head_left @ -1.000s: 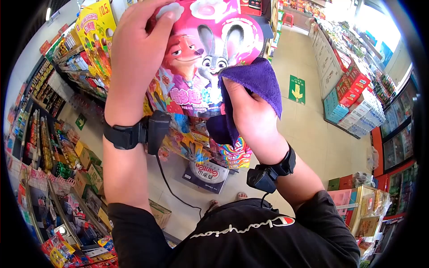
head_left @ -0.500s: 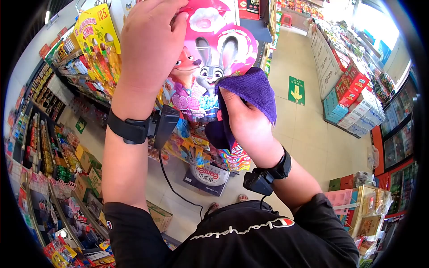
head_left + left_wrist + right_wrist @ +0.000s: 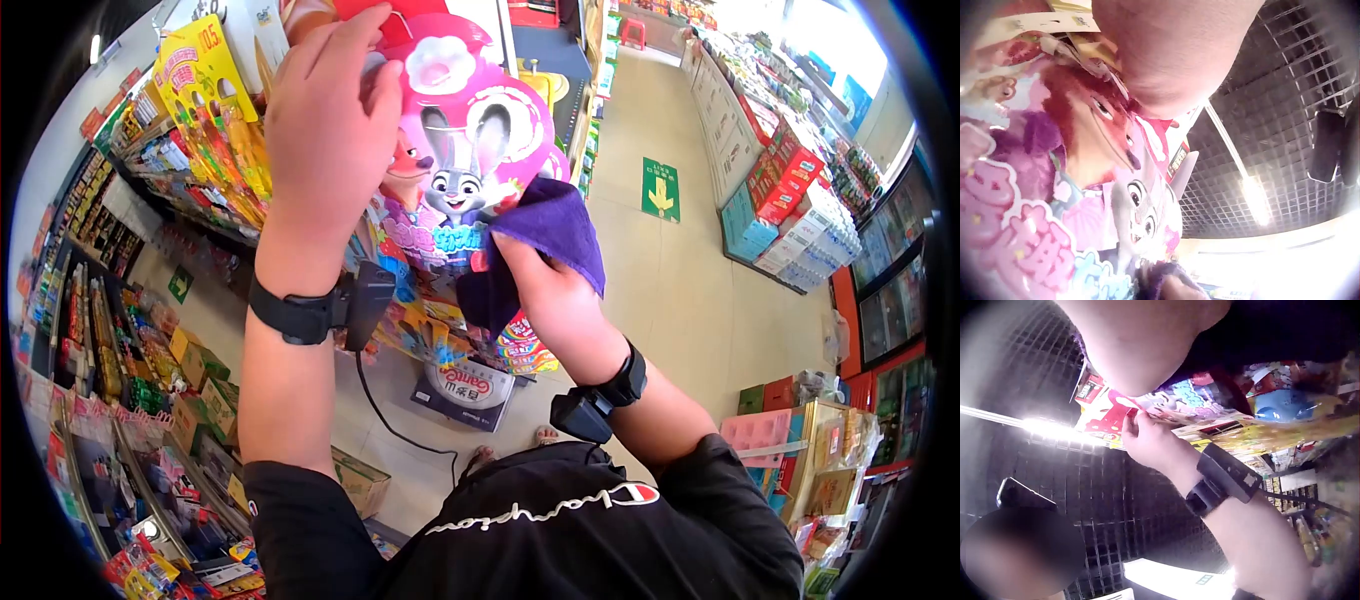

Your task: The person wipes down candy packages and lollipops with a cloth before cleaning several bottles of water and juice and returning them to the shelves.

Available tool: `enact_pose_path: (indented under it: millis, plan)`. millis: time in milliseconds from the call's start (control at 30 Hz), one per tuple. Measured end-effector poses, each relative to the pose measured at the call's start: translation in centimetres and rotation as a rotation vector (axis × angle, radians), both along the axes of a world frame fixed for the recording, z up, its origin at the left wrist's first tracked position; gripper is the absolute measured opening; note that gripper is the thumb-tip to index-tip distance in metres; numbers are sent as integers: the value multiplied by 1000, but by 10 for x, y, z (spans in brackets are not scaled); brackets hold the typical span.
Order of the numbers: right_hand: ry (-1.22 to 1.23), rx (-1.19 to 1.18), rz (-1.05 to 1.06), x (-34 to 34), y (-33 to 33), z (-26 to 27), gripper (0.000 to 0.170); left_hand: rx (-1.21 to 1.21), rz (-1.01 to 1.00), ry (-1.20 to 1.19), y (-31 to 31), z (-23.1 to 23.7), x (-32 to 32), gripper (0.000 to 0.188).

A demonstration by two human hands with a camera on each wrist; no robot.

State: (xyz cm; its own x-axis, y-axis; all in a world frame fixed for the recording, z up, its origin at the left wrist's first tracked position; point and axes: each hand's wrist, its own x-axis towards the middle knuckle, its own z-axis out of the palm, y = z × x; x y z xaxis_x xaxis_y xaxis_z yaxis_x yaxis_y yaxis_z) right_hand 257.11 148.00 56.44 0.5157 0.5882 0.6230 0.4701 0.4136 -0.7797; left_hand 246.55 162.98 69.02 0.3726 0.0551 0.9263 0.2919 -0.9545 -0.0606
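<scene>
A pink bag (image 3: 455,190) printed with a cartoon fox and rabbit stands upright before the person in the head view. At its upper left is the left hand (image 3: 330,140), and the right wrist view shows that hand's (image 3: 1154,445) thumb and fingers pinching the bag's edge. The right hand (image 3: 548,295) grips a purple cloth (image 3: 562,225) at the bag's lower right, with the cloth overlapping the bag's front. Part of the cloth hangs below the thumb. In the left wrist view the printed front (image 3: 1091,137) fills the left side.
Several hanging candy packs and a yellow price card (image 3: 205,65) are at the left. Colourful packs (image 3: 525,345) hang below the bag, above a dark carton (image 3: 465,392) on the floor. Stacked drink boxes (image 3: 790,175) line the aisle (image 3: 650,270) at right.
The pink bag has shifted down and left in the head view, showing more shelf behind it. The right hand and cloth have moved down and left with it; the left hand has moved slightly right.
</scene>
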Motion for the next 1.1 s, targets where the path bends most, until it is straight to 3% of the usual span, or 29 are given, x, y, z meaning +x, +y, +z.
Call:
enact_pose_path:
  millis: [67,133,167,200,233,267,333,367,433,467,533,667,767,867,933,967,1033,1100]
  plan:
    - [185,26,120,0,-14,-14,16,27,-26,-16,2,-9,-8,34]
    - [255,83,156,7,-32,-41,17,34,-65,-62,-8,-22,-16,35]
    - [180,61,179,19,-42,-50,20,9,-81,-86,-20,-34,-26,37]
    - [108,36,199,28,-52,-57,24,-148,-109,-111,-43,-49,-36,35]
    - [271,22,256,27,-62,-58,37,-196,-158,-130,-54,-74,-48,28]
    - [147,-18,253,44,-70,-78,51,-332,-289,-119,-71,-98,-57,23]
    - [-181,-241,103,57,-83,-70,56,-437,-436,107,-87,-143,-69,17]
    - [-174,-252,95,57,-85,-79,56,-524,-412,222,-86,-172,-71,14]
    - [-394,-120,-76,51,-88,-107,50,-1314,-430,142,-86,-267,-76,15]
    - [-391,-130,-72,50,-90,-114,50,-1325,-427,142,-84,-299,-68,15]
    - [-309,-198,146,46,-90,-126,48,-1372,-300,102,-86,-338,-52,23]
    - [-280,-157,112,38,-81,-159,52,-1167,-266,96,-79,-351,-16,30]
    - [-158,-260,149,36,-79,-177,58,-1746,-335,-169,-71,-357,-11,31]
    - [-54,-295,192,41,-78,-184,67,-1875,-488,-346,-74,-349,-12,33]
    - [-292,-219,68,43,-78,-186,67,-1877,-534,-326,-75,-359,-13,38]
    - [-289,-222,66,42,-78,-191,67,-1854,-530,-306,-80,-356,-13,41]
    - [-170,-240,82,40,-75,-210,65,-1835,-527,-281,-88,-355,-11,44]
    - [-47,-239,169,35,-72,-225,63,-1798,-647,-265,-94,-358,-10,45]
